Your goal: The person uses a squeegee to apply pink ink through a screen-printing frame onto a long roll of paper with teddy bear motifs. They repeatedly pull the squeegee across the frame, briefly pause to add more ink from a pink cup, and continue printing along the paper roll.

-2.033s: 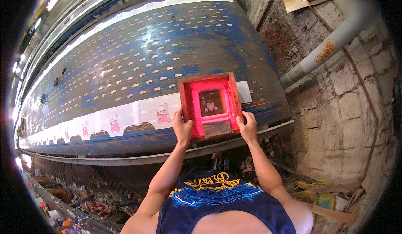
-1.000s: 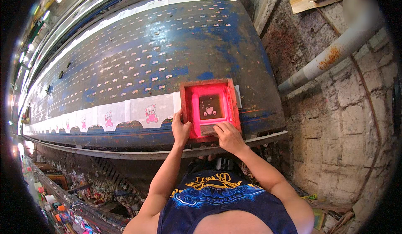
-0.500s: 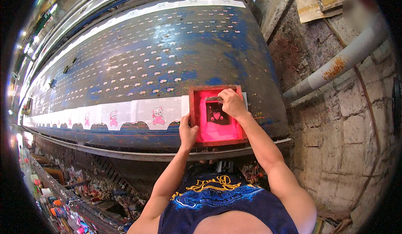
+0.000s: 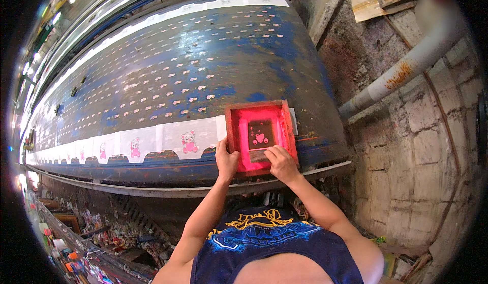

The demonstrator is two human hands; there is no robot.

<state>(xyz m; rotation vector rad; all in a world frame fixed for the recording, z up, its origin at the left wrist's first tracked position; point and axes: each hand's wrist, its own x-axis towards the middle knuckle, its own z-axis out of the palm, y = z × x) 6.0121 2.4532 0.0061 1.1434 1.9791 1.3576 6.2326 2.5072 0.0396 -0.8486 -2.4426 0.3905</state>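
Note:
A red-stained wooden screen-printing frame (image 4: 292, 140) lies over the near edge of the long table, with bright pink ink on its mesh. A dark panel in its middle carries a small pink heart and paw shapes. My left hand (image 4: 226, 162) grips the frame's left side, thumb toward the near end. My right hand (image 4: 282, 165) is closed on a squeegee (image 4: 258, 156), whose blade rests on the mesh at the near end of the panel. White cloth pieces (image 4: 147, 140) printed with pink teddy bears lie in a row to the left of the frame.
The long dark table (image 4: 254, 70) bears rows of small printed marks and blue stains. Another white cloth strip (image 4: 203, 5) runs along its far edge. A rusty grey pipe (image 4: 391, 78) and a block wall (image 4: 396, 182) stand at right. Scraps and containers (image 4: 66, 253) clutter the lower left.
My right hand has drawn the squeegee from the far end of the screen toward me, uncovering the dark panel. My left hand stays on the frame's left side. The view has shifted slightly.

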